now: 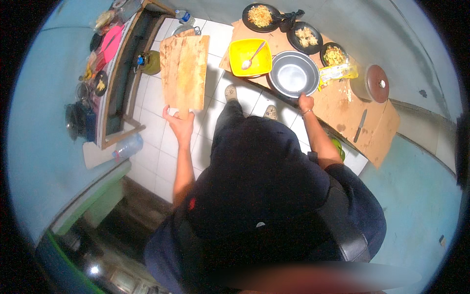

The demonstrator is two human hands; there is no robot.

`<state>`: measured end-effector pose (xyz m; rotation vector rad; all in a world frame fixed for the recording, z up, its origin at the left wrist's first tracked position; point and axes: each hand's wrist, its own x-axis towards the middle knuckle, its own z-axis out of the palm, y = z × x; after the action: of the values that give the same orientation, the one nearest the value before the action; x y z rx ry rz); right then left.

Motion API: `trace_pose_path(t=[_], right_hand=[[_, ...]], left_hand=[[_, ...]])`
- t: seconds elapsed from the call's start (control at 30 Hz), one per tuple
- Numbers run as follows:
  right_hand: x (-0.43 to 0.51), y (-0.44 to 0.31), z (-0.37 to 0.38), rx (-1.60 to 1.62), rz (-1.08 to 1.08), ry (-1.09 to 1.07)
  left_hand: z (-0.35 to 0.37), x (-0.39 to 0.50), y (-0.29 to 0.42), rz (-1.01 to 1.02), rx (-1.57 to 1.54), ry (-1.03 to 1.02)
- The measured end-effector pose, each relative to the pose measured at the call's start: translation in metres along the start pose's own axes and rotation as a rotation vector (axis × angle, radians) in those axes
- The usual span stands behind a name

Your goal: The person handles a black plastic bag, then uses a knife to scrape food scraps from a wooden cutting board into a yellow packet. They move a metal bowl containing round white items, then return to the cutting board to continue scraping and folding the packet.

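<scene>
My left hand [180, 123] grips the short handle of a wooden cutting board [184, 71], held over the tiled floor. At the counter's near edge my right hand [305, 104] holds the rim of a grey metal bowl [295, 74], which looks empty. Left of that bowl is a yellow plastic bowl [237, 51] with a spoon [253, 56] in it. Behind stand a black pan [248, 25] of shredded food, a dark plate [318, 47] of pale pieces and a smaller dark bowl [323, 60] of chopped food. A yellow packet [337, 72] lies beside the grey bowl.
The cardboard-covered counter [330, 110] bears a knife [360, 125] and a pot with a brown lid [378, 83]. On the left, a crowded shelf table [116, 66] stands by the wall. A green gas cylinder [151, 62], a water bottle [184, 17] and a large plastic bottle [129, 145] are near the floor.
</scene>
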<state>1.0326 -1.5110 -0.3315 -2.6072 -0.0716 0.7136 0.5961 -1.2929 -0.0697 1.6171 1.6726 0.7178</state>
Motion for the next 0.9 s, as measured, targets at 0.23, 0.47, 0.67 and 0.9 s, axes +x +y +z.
trace_pose_path(t=[0.23, 0.47, 0.67, 0.9], right_hand=[[-0.070, -0.043, -0.013, 0.487, 0.321, -0.377], [-0.109, -0.067, -0.004, 0.437, 0.297, -0.430], [-0.070, -0.133, -0.008, 0.150, -0.508, 0.152], [0.040, -0.251, -0.011, -0.168, -0.849, -0.240]], left_hand=[[0.015, 0.102, -0.002, 0.049, -0.004, -0.155], [0.029, 0.196, -0.001, 0.180, -0.023, -0.296], [0.035, 0.246, 0.007, 0.255, 0.041, -0.394], [0.031, 0.233, 0.008, 0.188, 0.117, -0.379]])
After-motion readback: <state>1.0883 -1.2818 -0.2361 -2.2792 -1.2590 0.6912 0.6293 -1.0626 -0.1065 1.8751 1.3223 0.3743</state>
